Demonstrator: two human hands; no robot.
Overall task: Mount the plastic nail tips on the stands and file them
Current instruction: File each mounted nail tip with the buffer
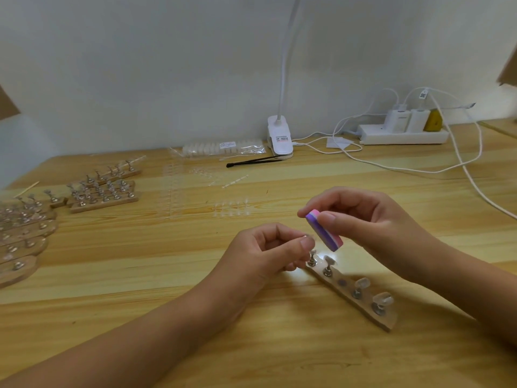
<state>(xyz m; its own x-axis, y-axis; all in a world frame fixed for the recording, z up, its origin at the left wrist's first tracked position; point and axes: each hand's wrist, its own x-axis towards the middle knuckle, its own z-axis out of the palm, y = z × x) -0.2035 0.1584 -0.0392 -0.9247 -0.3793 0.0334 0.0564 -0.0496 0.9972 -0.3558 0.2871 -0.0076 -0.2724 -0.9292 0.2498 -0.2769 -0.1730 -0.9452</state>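
Just below the middle of the frame, I am keeping my left hand (268, 250) curled, thumb and forefinger pinching a small clear nail tip (305, 237) over the upper-left end of the wooden stand strip (363, 305). I cannot tell whether the tip is sitting on a peg or is free between my fingers, since my thumb is covering what lies under it.

To the right of it, my right hand (363, 219) is gripping the pink and purple file block (324, 233) by its upper end. The block is slanting down towards the tip, its lower end just beside my left thumb; whether it is touching the tip I cannot make out.

The strip is lying on the surface (195, 317), running towards the lower right. Four pegs are standing on it, with a bare round spot (341, 282) showing between the second and the next. Two mounted tips (362, 282) are sitting at the lower-right end.

I am judging this to be the filing step on one tip, with mounting partly done here. What is coming next calls for a firm pinch and short, light strokes, because the tip is small and looks slippery.

At the left edge, more strips (105, 196) are waiting, and loose tips (232, 208) are lying above my hands.
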